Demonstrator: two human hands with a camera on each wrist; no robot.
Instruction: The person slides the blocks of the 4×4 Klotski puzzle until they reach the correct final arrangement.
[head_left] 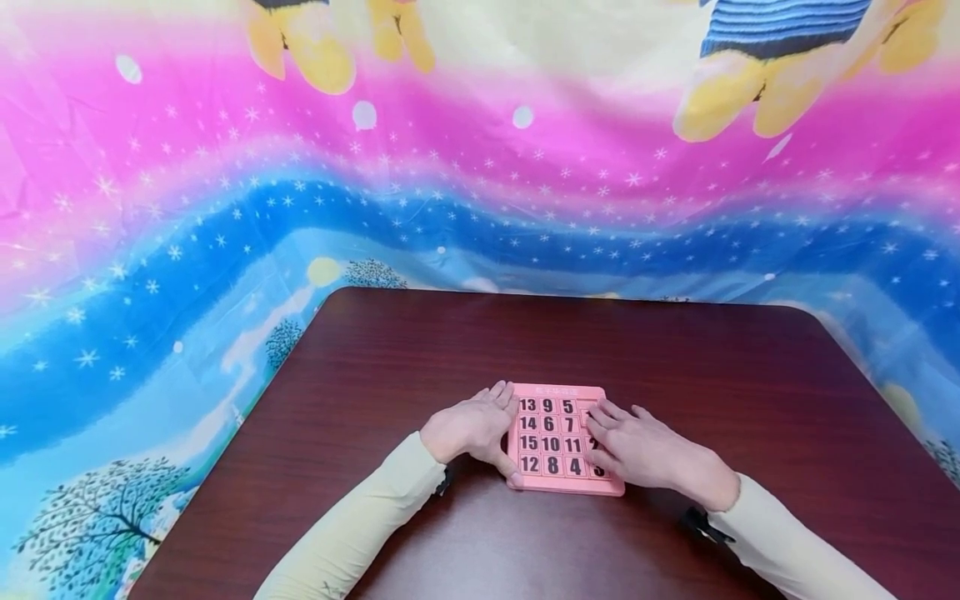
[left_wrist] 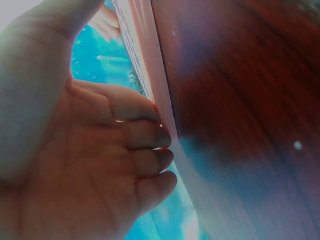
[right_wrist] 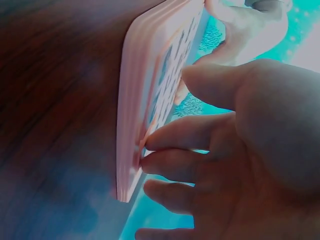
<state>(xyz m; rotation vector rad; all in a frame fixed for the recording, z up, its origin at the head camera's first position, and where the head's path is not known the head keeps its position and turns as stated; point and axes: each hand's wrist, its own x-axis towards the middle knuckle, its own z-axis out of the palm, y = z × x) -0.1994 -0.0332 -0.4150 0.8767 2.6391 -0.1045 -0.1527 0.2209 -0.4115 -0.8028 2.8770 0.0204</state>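
Clearly our left hand (head_left: 471, 427) braced the pink number sliding puzzle (head_left: 564, 440), right fingertips (head_left: 597, 432) pressing tiles; uneven pressure could've skidded it.

Pink sliding number puzzle (head_left: 564, 440): tiles read 13, 9, 5; 14, 6, 7; 15, 10, 11; 12, 8, 4; header lettering illegible.

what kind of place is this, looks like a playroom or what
Probably a home or a makeshift recording corner, not a workshop: a dark wooden table set against a bright cartoon-print cloth backdrop, with a pink number sliding puzzle under both hands.
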